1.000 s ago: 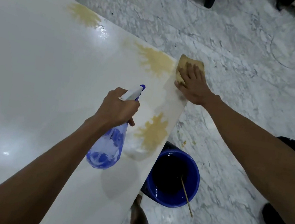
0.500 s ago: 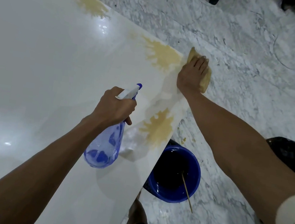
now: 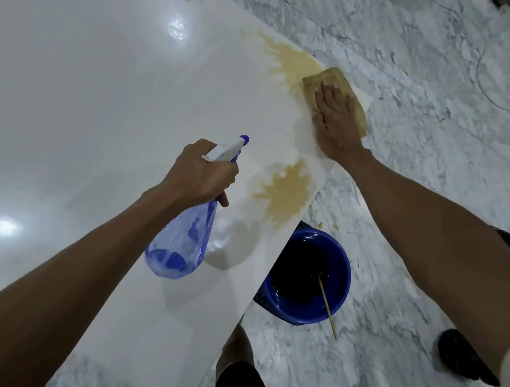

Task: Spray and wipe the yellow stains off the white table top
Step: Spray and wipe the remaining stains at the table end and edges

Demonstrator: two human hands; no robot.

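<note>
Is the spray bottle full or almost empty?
Almost empty: the spray bottle in the left hand shows only a little liquid pooled at its bottom.

The table (image 3: 82, 87) was glossy white, marked with three mottled yellow-brown stains (image 3: 283, 190). The cloth (image 3: 354, 109) was tan-yellow. The spray bottle (image 3: 181, 242) was translucent blue with a white head and a blue nozzle tip. The bucket (image 3: 341, 284) was deep blue, its contents dark, holding a pale wooden stick (image 3: 328, 307). The floor (image 3: 419, 134) was white marble with grey veining.
</note>
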